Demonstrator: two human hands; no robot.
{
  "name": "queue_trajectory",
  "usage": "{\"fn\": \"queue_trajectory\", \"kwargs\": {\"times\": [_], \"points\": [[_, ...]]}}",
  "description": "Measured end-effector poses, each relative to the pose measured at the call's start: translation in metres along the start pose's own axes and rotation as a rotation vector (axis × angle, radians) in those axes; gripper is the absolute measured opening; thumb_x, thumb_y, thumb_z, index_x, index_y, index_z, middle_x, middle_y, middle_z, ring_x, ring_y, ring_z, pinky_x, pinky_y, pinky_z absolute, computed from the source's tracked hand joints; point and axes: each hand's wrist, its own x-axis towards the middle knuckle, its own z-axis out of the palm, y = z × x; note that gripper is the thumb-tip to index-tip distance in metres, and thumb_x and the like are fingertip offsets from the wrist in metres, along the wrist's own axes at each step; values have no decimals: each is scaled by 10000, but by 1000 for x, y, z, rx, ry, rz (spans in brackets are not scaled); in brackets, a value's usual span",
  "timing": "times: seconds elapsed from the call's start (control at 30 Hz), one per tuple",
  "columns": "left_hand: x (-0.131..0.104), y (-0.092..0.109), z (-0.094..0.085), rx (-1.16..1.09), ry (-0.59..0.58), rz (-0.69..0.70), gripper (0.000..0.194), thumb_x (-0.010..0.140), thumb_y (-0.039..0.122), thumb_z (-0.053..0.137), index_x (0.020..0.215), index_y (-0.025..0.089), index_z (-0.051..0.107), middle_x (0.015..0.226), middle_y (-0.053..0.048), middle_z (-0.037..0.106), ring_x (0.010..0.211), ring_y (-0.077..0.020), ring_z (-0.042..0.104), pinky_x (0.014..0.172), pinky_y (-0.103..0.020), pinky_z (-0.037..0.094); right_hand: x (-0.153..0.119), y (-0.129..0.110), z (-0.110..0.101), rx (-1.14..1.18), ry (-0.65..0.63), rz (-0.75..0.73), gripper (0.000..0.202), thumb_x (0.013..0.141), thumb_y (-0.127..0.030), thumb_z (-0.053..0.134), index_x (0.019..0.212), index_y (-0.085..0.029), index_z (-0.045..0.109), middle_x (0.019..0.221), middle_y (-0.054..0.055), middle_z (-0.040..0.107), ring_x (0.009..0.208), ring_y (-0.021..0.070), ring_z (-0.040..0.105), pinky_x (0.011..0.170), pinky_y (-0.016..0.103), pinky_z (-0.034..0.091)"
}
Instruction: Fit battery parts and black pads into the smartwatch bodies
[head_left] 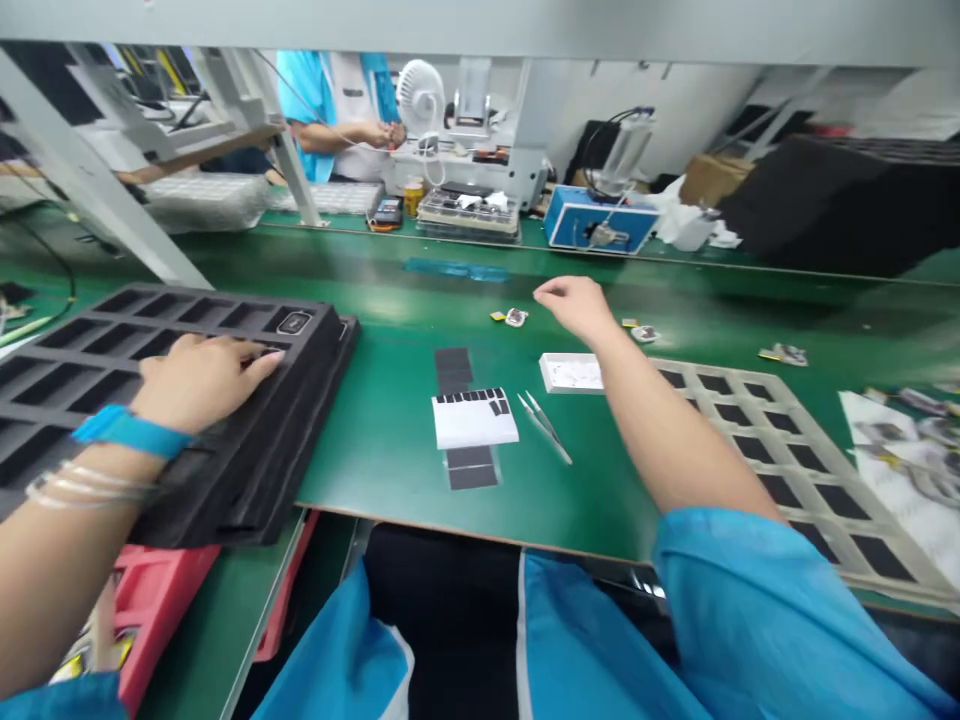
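My left hand (202, 372) rests over the black foam tray (311, 345). Its thumb is stretched out apart from the index finger, and the other fingertips are partly hidden in a compartment. One device with a pale rim (295, 321) sits in the tray's far right compartment, just beyond this hand. Above the green table, my right hand (576, 303) is closed in a pinch; whatever is between the fingertips, if anything, is too small to make out. Nearest to it are a small part with a yellow tab (516, 317) and a white box (570, 373).
Tweezers (547, 428) lie beside a white sheet with black stickers (474, 422). A beige tray (765, 385) with dark compartments lies at right, near further small parts (784, 354). Across the bench stand a white fan (420, 95), a blue machine (592, 220) and another person (330, 115).
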Motion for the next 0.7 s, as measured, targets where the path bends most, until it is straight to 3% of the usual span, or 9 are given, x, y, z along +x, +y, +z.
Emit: {"fn": "queue_trajectory", "kwargs": {"times": [0.1, 0.17, 0.23, 0.33, 0.4, 0.47, 0.63, 0.7], "points": [[-28, 38, -15, 255, 22, 17, 489, 886, 586, 440, 1129, 263, 715, 1186, -175, 687, 1278, -515, 495, 992, -782, 270, 36, -3, 23, -65, -99, 219, 339, 921, -326, 601, 1078, -54, 726, 1176, 246, 700, 1137, 312, 668, 968, 381, 510], [-51, 64, -15, 128, 87, 132, 520, 884, 594, 436, 1313, 356, 610, 1312, -101, 638, 1308, -437, 505, 1093, -657, 331, 47, -7, 44, -81, -107, 296, 412, 894, -373, 648, 1089, -15, 709, 1217, 303, 660, 1165, 356, 652, 957, 414, 518], [-71, 83, -6, -50, 62, 225, 490, 871, 583, 495, 1346, 471, 544, 1327, -10, 638, 1242, -354, 579, 1112, -539, 404, 53, -12, 61, -76, -95, 344, 440, 862, -370, 689, 1132, -21, 689, 1243, 300, 648, 1194, 347, 639, 951, 395, 523], [-82, 103, 22, -244, -34, 271, 389, 859, 540, 585, 1240, 474, 618, 1240, 34, 700, 1071, -298, 682, 932, -466, 551, 58, -17, 74, -31, -79, 322, 400, 801, -298, 741, 1100, -37, 690, 1203, 276, 672, 1152, 311, 664, 913, 357, 533], [-74, 116, 42, -369, -88, 240, 348, 846, 550, 613, 1153, 403, 688, 1165, 7, 738, 967, -282, 718, 742, -398, 589, 57, -18, 72, 7, -64, 256, 369, 759, -283, 765, 1039, -53, 698, 1169, 262, 687, 1105, 306, 679, 891, 357, 535], [-57, 131, 61, -516, -149, 147, 388, 834, 573, 627, 1123, 328, 714, 1115, -36, 756, 944, -278, 726, 666, -353, 580, 48, -19, 65, 53, -35, 160, 369, 749, -303, 760, 1044, -94, 688, 1160, 214, 699, 1082, 287, 679, 890, 351, 529], [0, 170, 105, -990, -244, -77, 667, 778, 567, 712, 1316, 186, 608, 1211, -138, 710, 1101, -277, 680, 932, -407, 560, -19, -25, 47, 344, 7, -140, 382, 780, -329, 709, 1130, -201, 626, 1016, 24, 717, 888, 139, 681, 830, 245, 529], [17, 185, 119, -1185, -373, -92, 746, 719, 521, 789, 1348, 175, 585, 1291, -157, 666, 1124, -276, 666, 968, -419, 543, -53, -24, 46, 542, -14, -232, 369, 749, -323, 727, 1079, -191, 628, 926, 8, 700, 781, 125, 660, 756, 247, 537]]}}
